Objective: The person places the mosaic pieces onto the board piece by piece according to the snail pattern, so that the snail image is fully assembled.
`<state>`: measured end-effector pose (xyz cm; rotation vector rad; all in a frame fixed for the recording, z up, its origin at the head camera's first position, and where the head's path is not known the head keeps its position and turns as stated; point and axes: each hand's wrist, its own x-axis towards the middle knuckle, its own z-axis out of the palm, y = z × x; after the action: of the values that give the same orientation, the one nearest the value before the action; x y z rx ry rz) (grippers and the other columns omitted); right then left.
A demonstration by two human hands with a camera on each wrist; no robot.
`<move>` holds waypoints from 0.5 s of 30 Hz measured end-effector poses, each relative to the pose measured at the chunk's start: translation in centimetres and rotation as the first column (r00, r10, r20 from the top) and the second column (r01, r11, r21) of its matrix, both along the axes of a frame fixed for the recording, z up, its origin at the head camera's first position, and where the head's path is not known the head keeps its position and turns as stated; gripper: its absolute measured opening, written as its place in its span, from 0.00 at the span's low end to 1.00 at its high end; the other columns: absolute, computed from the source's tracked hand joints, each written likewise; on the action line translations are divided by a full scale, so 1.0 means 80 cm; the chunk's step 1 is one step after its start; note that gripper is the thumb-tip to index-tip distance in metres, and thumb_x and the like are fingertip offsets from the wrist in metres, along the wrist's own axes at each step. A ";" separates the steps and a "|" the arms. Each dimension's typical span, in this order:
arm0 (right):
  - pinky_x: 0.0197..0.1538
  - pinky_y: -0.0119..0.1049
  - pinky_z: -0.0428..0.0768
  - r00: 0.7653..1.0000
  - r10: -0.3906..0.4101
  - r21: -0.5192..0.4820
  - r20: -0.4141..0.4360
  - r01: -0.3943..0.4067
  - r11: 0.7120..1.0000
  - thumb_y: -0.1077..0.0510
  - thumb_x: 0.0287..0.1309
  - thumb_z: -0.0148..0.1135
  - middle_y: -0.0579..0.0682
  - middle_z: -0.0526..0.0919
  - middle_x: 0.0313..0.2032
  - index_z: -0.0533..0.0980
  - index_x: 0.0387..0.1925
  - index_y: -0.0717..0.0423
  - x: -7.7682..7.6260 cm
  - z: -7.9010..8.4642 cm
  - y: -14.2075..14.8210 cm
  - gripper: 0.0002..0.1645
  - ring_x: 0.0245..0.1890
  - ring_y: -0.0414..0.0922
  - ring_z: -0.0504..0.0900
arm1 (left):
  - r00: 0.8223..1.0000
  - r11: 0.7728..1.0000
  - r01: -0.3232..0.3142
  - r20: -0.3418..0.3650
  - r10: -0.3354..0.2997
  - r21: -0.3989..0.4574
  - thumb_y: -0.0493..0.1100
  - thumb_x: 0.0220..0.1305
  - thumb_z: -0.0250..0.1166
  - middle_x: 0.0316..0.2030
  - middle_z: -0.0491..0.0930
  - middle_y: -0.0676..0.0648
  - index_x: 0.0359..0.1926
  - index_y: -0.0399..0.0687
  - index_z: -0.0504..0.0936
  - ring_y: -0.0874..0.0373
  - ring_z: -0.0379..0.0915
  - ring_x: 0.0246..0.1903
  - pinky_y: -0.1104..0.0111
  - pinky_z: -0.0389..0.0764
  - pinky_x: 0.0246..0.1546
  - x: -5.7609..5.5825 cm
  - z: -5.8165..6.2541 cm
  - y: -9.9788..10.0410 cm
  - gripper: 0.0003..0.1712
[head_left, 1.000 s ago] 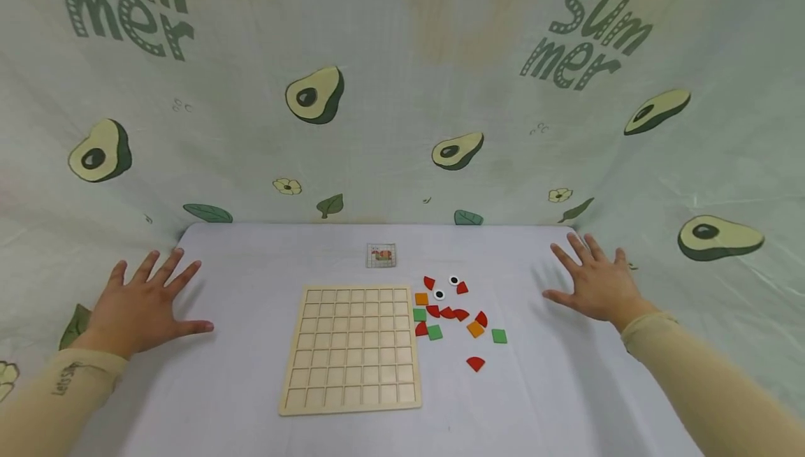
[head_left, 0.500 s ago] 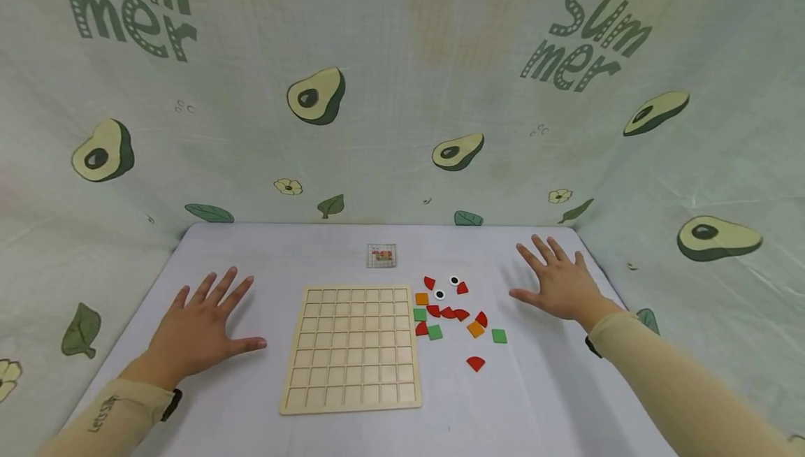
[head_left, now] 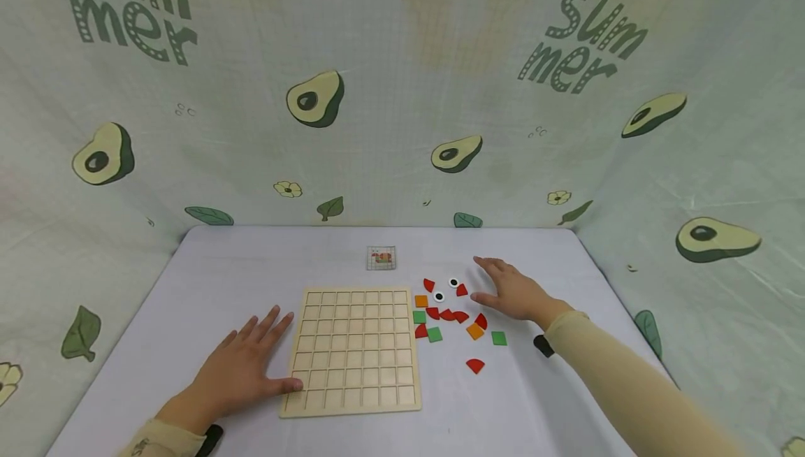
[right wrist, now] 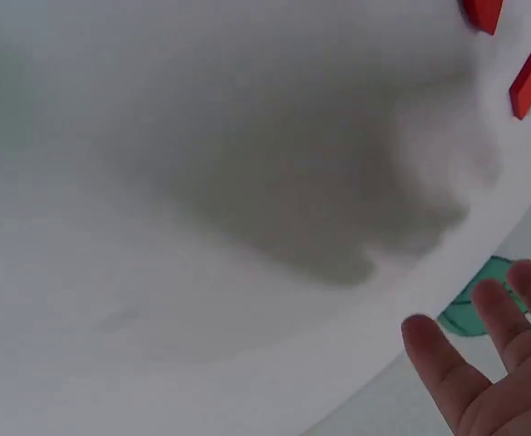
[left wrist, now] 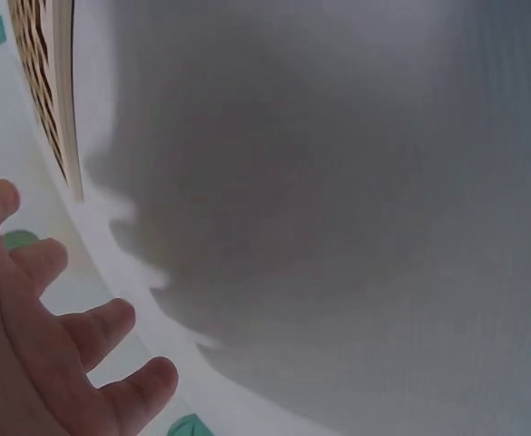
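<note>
A square wooden grid board (head_left: 355, 350) lies mid-table in the head view. My left hand (head_left: 242, 366) is spread at its left side, the thumb overlapping the board's lower left corner. In the left wrist view, the fingers (left wrist: 102, 331) are apart and grip nothing. My right hand (head_left: 517, 291) hovers right of the loose pieces, thumb and fingers parted with nothing between them. Nearest to it lie a red quarter-round piece (head_left: 462, 290) and a white eye piece (head_left: 454, 282). Other red quarter-rounds, orange squares (head_left: 474, 331) and green squares (head_left: 499, 338) lie right of the board.
A small picture card (head_left: 381, 258) with a grid and a coloured figure lies behind the board. The white table (head_left: 251, 261) meets a hanging cloth (head_left: 390, 45) printed with avocados at the back and sides. One red quarter-round (head_left: 475, 366) lies apart, toward the front.
Both hands have come inward from the table's sides, the left to the board's edge and the right toward the loose pieces. The board, pieces and card stay in place.
</note>
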<state>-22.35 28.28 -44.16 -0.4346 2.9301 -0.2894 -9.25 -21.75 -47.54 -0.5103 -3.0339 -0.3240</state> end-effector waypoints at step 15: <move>0.56 0.47 0.78 0.999 -0.017 -0.163 0.028 0.021 0.986 0.50 0.61 0.70 0.49 0.79 0.48 0.74 0.64 0.51 -0.023 -0.031 -0.047 0.31 0.47 0.47 0.77 | 0.997 0.999 0.006 0.082 -0.003 -0.046 0.92 0.34 0.52 0.72 0.62 0.39 0.74 0.48 0.65 0.25 0.56 0.66 0.29 0.62 0.55 0.018 -0.015 0.018 0.73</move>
<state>-24.16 24.54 -46.64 -0.4218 2.8967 -0.5364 -7.82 -20.31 -48.76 -0.5195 -3.1265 -0.2821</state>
